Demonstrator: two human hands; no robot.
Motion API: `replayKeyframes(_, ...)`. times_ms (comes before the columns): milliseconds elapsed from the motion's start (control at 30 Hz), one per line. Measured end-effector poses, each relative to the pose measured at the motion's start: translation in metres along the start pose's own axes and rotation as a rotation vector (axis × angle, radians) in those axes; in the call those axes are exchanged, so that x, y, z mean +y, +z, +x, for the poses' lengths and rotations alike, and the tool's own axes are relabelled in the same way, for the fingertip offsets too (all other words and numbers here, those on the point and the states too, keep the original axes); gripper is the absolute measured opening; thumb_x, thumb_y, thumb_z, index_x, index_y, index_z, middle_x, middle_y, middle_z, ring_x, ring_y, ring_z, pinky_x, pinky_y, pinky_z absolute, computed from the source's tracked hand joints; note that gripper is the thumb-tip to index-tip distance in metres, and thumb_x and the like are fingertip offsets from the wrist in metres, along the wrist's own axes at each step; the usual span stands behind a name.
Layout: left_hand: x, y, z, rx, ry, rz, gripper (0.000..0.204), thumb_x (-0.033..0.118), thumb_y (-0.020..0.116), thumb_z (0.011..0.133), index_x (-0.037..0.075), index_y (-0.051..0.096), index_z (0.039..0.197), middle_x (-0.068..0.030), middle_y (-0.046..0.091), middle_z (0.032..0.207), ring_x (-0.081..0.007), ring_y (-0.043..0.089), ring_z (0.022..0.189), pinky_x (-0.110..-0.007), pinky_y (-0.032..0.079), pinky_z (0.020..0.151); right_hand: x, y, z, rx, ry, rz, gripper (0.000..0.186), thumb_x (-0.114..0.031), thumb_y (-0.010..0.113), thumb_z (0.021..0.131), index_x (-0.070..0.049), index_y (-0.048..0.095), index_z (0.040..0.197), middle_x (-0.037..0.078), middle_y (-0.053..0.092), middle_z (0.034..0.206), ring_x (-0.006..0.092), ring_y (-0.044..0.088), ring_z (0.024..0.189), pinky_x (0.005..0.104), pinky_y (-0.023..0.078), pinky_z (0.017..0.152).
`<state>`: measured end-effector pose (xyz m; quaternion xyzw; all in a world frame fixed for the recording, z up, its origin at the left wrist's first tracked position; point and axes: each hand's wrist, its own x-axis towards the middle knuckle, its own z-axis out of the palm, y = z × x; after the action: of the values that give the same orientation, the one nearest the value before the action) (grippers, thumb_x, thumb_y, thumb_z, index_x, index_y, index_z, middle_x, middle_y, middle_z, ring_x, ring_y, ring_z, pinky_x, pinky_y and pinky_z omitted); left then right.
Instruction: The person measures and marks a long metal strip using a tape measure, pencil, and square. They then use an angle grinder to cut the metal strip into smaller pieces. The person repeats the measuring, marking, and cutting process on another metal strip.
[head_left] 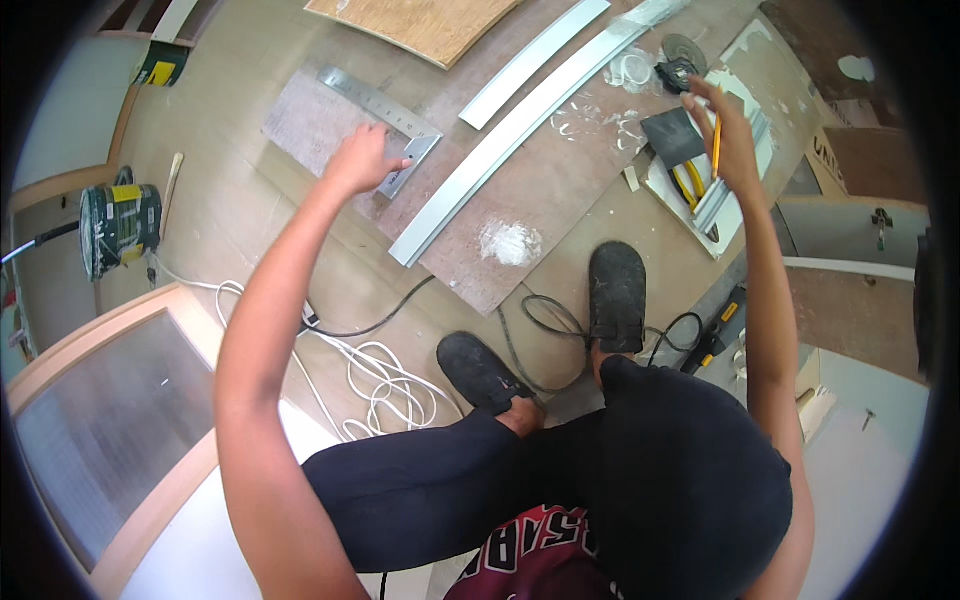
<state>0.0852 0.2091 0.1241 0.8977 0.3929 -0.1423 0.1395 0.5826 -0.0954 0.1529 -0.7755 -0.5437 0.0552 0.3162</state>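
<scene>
Left hand (362, 160): grip open, at the metal try square (392, 114), which lies on the board (300, 115). Right hand (736, 140): grip closed around a yellow pencil (716, 147), near the black tape measure (675, 75).

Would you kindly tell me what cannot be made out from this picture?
Head view: the far side of the wooden board, cut off by the top edge.
Head view: the markings on the steel square, too small to read.
Head view: the palm of the left hand, hidden by its own back.
Head view: whatever lies beneath the dark square piece, covered by it.
</scene>
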Motion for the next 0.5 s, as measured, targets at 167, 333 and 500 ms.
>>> replayKeyframes(167, 0.027, 0.034, -0.025, 0.155, 0.055, -0.095, 0.06, 0.045, 0.087, 0.1, -0.002, 0.068, 0.131, -0.0224, 0.071, 0.131, -0.0425, 0.067, 0.127, -0.052, 0.057, 0.107, -0.072, -0.002, -0.082, -0.142, 0.177, 0.163, 0.044, -0.035, 0.074, 0.115, -0.006, 0.071, 0.147, 0.025, 0.079, 0.137, 0.0397, 0.079, 0.124, 0.0453, 0.059, 0.108)
replayKeyframes(333, 0.016, 0.053, -0.029, 0.133, 0.168, -0.073, 0.059, 0.044, 0.08, 0.106, -0.004, 0.062, 0.135, -0.0241, 0.067, 0.138, -0.045, 0.067, 0.129, -0.055, 0.059, 0.107, -0.079, 0.072, -0.024, -0.261, -0.28, -0.01, 0.053, -0.017, 0.082, 0.104, -0.011, 0.066, 0.155, 0.025, 0.073, 0.145, 0.0482, 0.068, 0.135, 0.0536, 0.058, 0.109)
replayKeyframes(500, -0.027, 0.043, -0.07, 0.124, 0.106, -0.155, 0.052, 0.035, 0.067, 0.115, -0.006, 0.05, 0.142, -0.0338, 0.069, 0.124, -0.0515, 0.07, 0.118, -0.057, 0.057, 0.1, -0.083, 0.144, 0.047, -0.381, -0.354, -0.132, 0.066, -0.005, 0.086, 0.092, -0.009, 0.065, 0.155, 0.02, 0.072, 0.152, 0.0453, 0.064, 0.142, 0.0525, 0.054, 0.12)
